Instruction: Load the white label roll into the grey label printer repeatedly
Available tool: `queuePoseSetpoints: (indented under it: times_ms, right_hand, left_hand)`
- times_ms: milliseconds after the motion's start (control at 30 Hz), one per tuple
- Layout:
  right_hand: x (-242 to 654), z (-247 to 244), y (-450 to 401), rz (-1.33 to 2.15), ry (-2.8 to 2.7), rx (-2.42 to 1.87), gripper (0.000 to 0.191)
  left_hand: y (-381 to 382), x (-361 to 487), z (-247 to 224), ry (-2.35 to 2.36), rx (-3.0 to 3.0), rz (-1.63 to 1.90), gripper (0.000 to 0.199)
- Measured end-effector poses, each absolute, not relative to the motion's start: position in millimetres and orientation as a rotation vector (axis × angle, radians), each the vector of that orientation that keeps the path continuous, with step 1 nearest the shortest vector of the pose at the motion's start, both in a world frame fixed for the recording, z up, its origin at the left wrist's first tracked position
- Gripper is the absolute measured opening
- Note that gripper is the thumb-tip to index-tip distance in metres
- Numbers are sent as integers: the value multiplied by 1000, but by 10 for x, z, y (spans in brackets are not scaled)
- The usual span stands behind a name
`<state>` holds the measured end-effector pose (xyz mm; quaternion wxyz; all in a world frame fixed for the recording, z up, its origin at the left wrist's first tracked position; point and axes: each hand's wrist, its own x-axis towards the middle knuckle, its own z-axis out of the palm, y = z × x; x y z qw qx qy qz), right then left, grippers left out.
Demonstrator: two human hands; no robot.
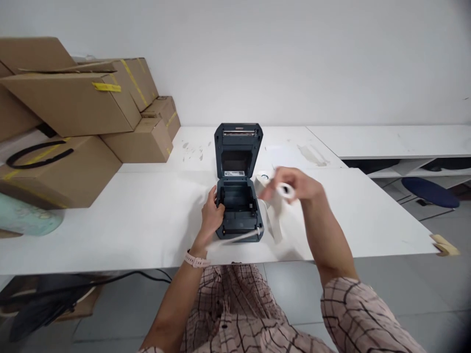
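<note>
A dark label printer [239, 215] stands on the white table with its lid [238, 147] raised and its inside bare. My left hand [212, 213] grips the printer's left side, thumb over the rim. To the right of the printer, my right hand [294, 185], partly blurred, holds a small white paper roll [285, 190] above the table. A loose strip of paper [274, 223] hangs down from it. Another white roll [262, 182] sits behind, beside the printer's hinge. A thin pale strip [235, 239] crosses the printer's front edge.
Cardboard boxes [84, 103] are stacked at the left, with a black loop on one. A mint-green bottle [29, 215] lies at the table's left. The white table [147, 235] ends just in front of me. A blue stool [430, 191] stands beyond its right end.
</note>
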<state>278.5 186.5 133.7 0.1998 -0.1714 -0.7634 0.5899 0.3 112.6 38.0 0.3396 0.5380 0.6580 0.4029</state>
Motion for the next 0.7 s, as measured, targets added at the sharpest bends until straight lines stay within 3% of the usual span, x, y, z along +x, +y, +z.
queuePoseSetpoints:
  times_ms: [167,367,500,700]
  right_hand:
    - [3883,892,1286,1355,-1764,-758,48]
    - [3887,323,1480,1404,-1662,-1236,44]
    - [3786,186,1647,1425,-1711,-1259,51]
    - [3828,507,1990,1388,-1785,-1205,85]
  left_hand:
    - [1150,10,324,1702,1368,1100,74]
    - [1148,12,309,1673,1338,1131,77]
    - [1159,3,265,1653,1338,1171,79]
    - [1195,-4,214,1684,1349,1148,81]
